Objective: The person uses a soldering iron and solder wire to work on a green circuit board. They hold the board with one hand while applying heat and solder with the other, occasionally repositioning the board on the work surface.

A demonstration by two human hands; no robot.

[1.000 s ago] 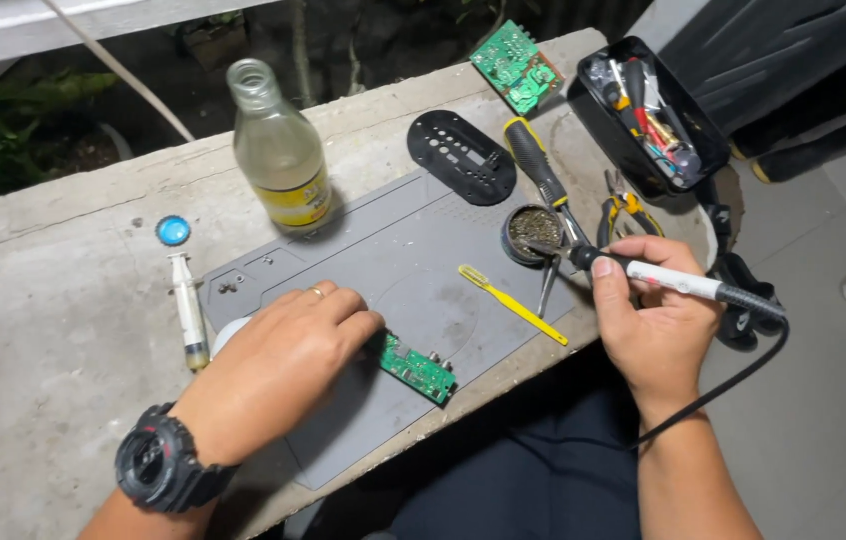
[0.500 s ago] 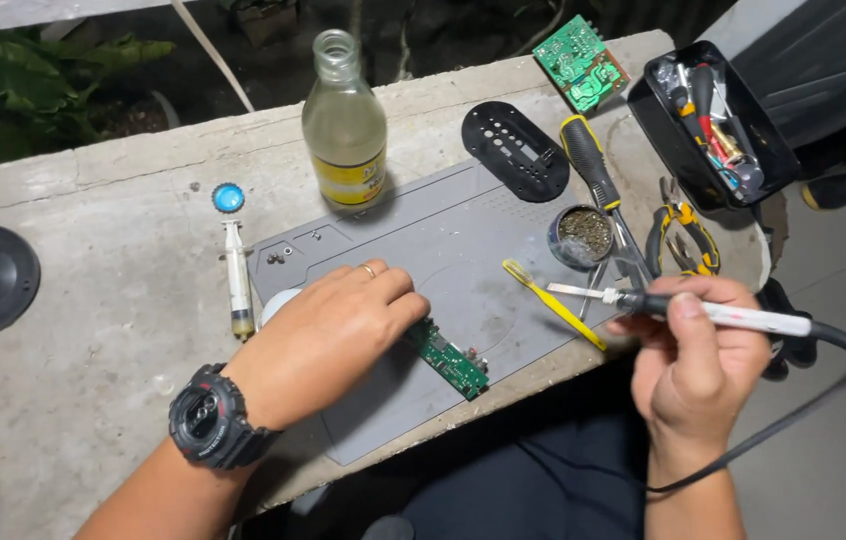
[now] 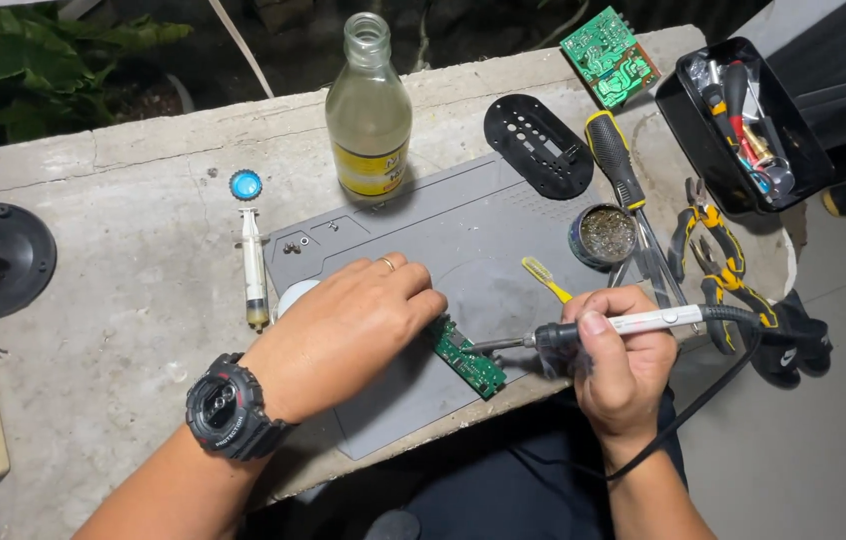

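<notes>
My left hand (image 3: 353, 325) lies palm down on the grey mat (image 3: 503, 245), fingers pressed together, their tips holding down one end of the small green circuit board (image 3: 470, 360) near the desk's front edge. My right hand (image 3: 623, 365) is closed around one soldering iron (image 3: 603, 325), its tip touching the board and its cable hanging off the front edge.

I count two circuit boards: the small one under my fingers and a larger green one (image 3: 608, 42) at the back edge. One glass bottle (image 3: 369, 110) stands upright at the back of the mat, with one blue bottle cap (image 3: 246, 184) to its left on the concrete desk (image 3: 123, 270) and one syringe (image 3: 255, 270) just below the cap. One black perforated cover (image 3: 539, 145) lies beside one black-handled screwdriver (image 3: 618, 165). One round tin (image 3: 603, 235) sits at the mat's right edge, one yellow toothbrush (image 3: 546, 279) beside it. Two pairs of yellow-handled pliers (image 3: 708, 245) lie toward the right edge, below one black box of tools (image 3: 743, 125). Two small screws (image 3: 295, 243) rest on the mat's back left corner.
</notes>
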